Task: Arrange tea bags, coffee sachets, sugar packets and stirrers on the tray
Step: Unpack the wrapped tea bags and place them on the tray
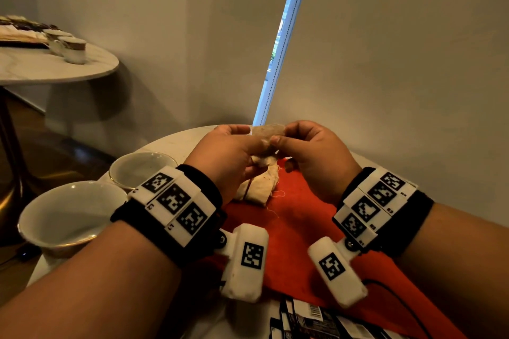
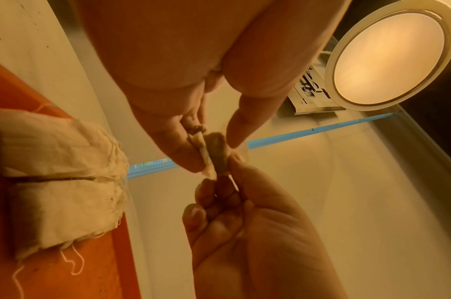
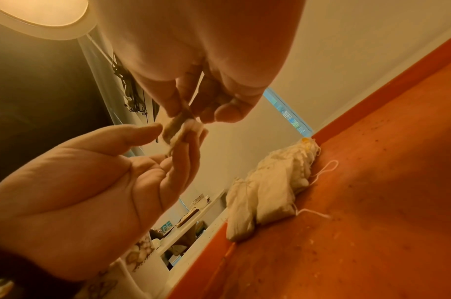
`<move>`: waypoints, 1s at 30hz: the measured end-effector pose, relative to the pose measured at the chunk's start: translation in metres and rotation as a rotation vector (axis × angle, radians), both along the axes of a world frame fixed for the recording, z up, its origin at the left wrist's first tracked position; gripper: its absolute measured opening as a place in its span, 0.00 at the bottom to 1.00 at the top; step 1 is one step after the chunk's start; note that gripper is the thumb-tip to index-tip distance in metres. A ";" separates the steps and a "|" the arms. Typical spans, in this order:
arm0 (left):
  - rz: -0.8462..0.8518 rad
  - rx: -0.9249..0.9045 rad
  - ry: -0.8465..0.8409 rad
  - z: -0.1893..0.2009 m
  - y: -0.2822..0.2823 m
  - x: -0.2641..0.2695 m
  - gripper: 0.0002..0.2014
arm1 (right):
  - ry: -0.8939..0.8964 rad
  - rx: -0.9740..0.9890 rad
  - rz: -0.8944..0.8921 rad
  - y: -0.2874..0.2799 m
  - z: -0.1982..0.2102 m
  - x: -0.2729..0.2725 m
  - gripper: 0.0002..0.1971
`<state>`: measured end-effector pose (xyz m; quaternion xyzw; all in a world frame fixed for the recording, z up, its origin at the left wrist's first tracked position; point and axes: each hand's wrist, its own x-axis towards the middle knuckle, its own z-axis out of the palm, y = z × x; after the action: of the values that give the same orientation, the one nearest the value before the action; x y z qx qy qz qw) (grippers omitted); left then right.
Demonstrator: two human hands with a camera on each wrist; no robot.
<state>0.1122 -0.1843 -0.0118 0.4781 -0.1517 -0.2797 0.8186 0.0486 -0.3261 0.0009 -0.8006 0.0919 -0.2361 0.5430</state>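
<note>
**A:** Finger state?

**B:** Both hands pinch one tea bag (image 1: 268,131), raised above the red mat (image 1: 303,217). The left hand (image 1: 230,154) holds it between thumb and fingertips; the right hand (image 1: 316,151) grips the other end the same way. The left wrist view shows the bag (image 2: 215,153) squeezed between the two sets of fingertips. The other fingers are loosely curled.

**A:** Rest of the tea bags?

**B:** A small pile of tea bags (image 1: 257,187) lies on the mat's far edge, directly under the hands, with loose white strings trailing onto the red. It is not touching the hands. The right wrist view shows the same pile (image 3: 270,192) at the mat's border.

**A:** Tray?

**B:** He cannot tell whether the mat is a tray or cloth.

**A:** Surroundings?

**B:** Two white cups (image 1: 71,215) stand left of the mat, just beside the left wrist. Dark printed sachets (image 1: 311,319) lie at the near edge. Everything sits on a round white table (image 1: 176,143). A second table (image 1: 55,69) with small cups stands well apart, far left.
</note>
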 end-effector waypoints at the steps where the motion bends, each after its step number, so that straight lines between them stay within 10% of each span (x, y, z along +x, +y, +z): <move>1: -0.006 0.005 -0.018 0.001 0.000 -0.001 0.18 | -0.014 0.018 -0.004 0.000 0.000 -0.001 0.04; 17: 0.183 0.018 0.009 -0.005 -0.004 0.009 0.12 | -0.100 0.188 0.013 -0.004 0.000 -0.008 0.04; 30: 0.443 -0.053 0.025 0.003 0.003 0.018 0.13 | 0.188 0.097 0.025 0.003 -0.004 -0.006 0.07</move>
<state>0.1299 -0.1808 -0.0090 0.4745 -0.0400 -0.0949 0.8742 0.0422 -0.3235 -0.0036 -0.7931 0.1438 -0.1483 0.5730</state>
